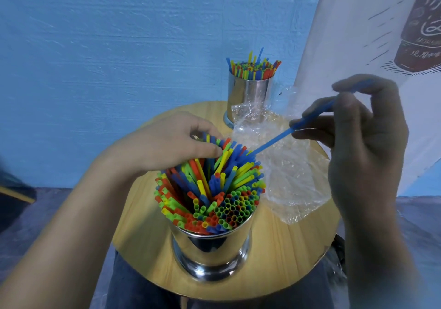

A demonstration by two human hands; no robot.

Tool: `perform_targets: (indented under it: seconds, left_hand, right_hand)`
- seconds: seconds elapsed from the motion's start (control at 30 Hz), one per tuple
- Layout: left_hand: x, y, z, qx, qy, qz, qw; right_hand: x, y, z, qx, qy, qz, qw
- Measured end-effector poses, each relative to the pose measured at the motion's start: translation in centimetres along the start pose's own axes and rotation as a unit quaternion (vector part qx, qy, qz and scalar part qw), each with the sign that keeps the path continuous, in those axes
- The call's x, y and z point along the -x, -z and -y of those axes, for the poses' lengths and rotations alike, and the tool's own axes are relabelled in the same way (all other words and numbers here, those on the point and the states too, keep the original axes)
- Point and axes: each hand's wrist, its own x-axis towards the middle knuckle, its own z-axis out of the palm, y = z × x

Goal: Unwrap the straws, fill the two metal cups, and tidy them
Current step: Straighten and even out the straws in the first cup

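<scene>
A shiny metal cup (211, 251) stands near the front of a round wooden table (286, 249), packed with coloured straws (214, 189) that lean in many directions. My left hand (171, 141) rests on the far left side of that bundle, fingers curled against the straw tops. My right hand (358, 146) pinches a single blue straw (281, 136), whose lower tip reaches the bundle's far edge. A second metal cup (248, 96) full of straws stands at the table's back edge.
Crumpled clear plastic wrap (288, 172) lies on the right half of the table, reaching the back cup. A white printed banner (358, 34) leans at the right. A blue wall (119, 46) is behind, and my dark trousers (133, 289) show below the table.
</scene>
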Motion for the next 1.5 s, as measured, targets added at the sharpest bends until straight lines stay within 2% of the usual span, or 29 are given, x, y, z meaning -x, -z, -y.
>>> perform_targets:
  seconds: [0.17, 0.33, 0.53, 0.63, 0.7, 0.83, 1.03, 1.17, 1.33, 1.5]
  left_hand:
    - [-0.2, -0.3, 0.3, 0.007, -0.015, -0.035, 0.999]
    - [0.0, -0.4, 0.0, 0.028, -0.041, -0.07, 0.996]
    - [0.3, -0.3, -0.6, 0.097, -0.128, -0.097, 0.982]
    - [0.2, -0.2, -1.0, 0.144, -0.178, -0.165, 0.959]
    - [0.2, 0.0, -1.2, 0.181, -0.212, -0.234, 0.931]
    - [0.4, 0.4, -1.5, 0.216, -0.248, -0.36, 0.873]
    - [1.1, 0.8, -0.9, 0.291, -0.231, -0.458, 0.807]
    - [1.7, 1.0, -0.5, 0.341, -0.217, -0.481, 0.778]
    - [2.4, 0.9, 0.0, 0.408, -0.198, -0.473, 0.756]
    - [2.4, 0.2, 0.5, 0.431, -0.163, -0.453, 0.763]
  right_hand:
    - [0.5, -1.3, -0.2, 0.031, -0.058, 0.1, 0.993]
    - [1.4, -2.4, -1.1, 0.063, -0.079, 0.119, 0.988]
    - [1.4, -2.6, -1.8, 0.133, -0.064, 0.18, 0.972]
    - [1.5, -2.8, -1.8, 0.143, -0.075, 0.226, 0.961]
    - [1.5, -2.8, -1.9, 0.133, -0.085, 0.241, 0.958]
    - [1.5, -2.8, -1.9, 0.121, -0.109, 0.228, 0.96]
    - [1.7, -3.2, -1.9, 0.111, -0.106, 0.209, 0.966]
    - [1.8, -3.4, -2.0, 0.121, -0.087, 0.186, 0.971]
    - [1.9, -3.4, -1.9, 0.1, -0.085, 0.176, 0.976]
    - [2.0, -2.9, -2.0, 0.058, -0.073, 0.128, 0.987]
